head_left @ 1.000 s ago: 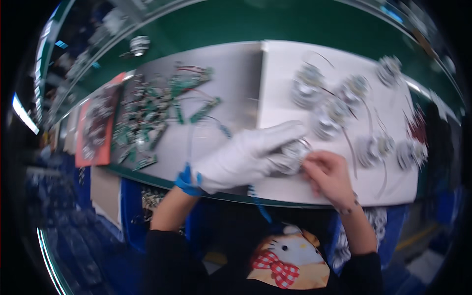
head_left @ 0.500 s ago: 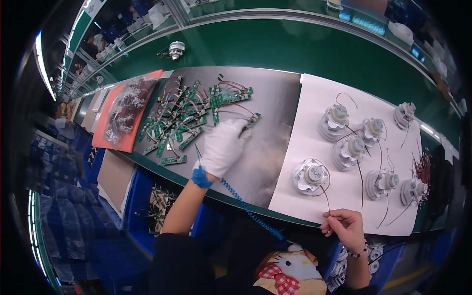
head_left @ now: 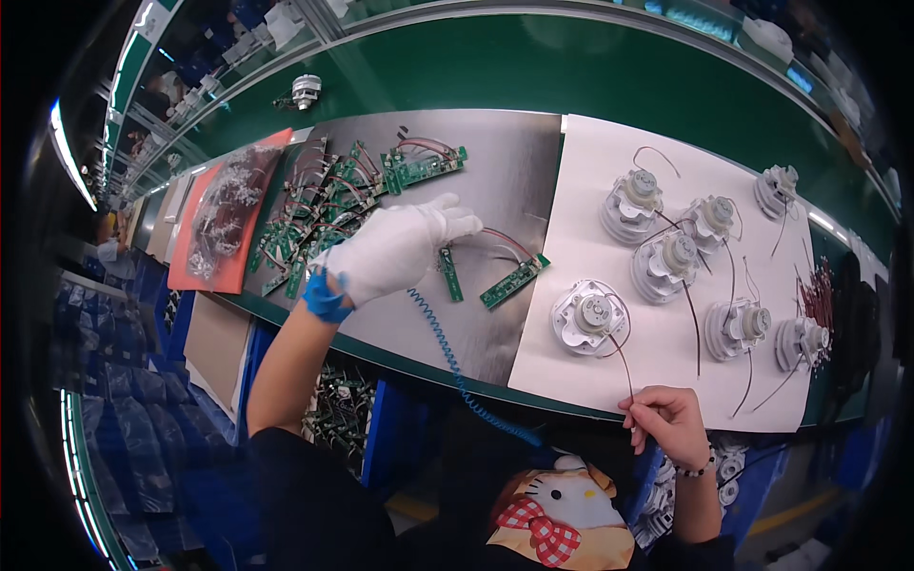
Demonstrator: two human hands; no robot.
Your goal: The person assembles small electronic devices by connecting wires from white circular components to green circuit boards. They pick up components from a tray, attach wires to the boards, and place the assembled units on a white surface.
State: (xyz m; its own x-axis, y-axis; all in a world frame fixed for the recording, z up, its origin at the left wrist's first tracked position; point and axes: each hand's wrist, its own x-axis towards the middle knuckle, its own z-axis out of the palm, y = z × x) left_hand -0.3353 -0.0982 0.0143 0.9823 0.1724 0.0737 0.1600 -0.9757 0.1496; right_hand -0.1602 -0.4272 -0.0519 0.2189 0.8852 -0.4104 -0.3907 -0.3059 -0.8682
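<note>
My left hand (head_left: 395, 247), in a white glove with a blue wrist strap, is closed over the metal sheet (head_left: 409, 333). Its fingertips pinch the red and dark wires (head_left: 509, 240) of a green circuit board (head_left: 515, 280). A smaller green board (head_left: 450, 274) hangs or lies below the fingers; I cannot tell which. Bare, my right hand (head_left: 666, 423) pinches the end of a thin brown wire (head_left: 625, 366) at the front table edge. That wire runs from a white round motor unit (head_left: 590, 316) on the white sheet (head_left: 543, 362).
Several wired circuit boards (head_left: 324, 205) are heaped beyond my left hand. More motor units (head_left: 678, 252) stand on the white sheet, beside a wire bundle (head_left: 817, 290). An orange pad (head_left: 233, 271) bears a bagged lot of parts. Blue bins sit below the table; a coiled blue cord (head_left: 438, 333) crosses its edge.
My left hand has moved back left, and a wired board has come away from the heap toward the white sheet. My right hand keeps its pinch on the wire. The view has shifted slightly.
</note>
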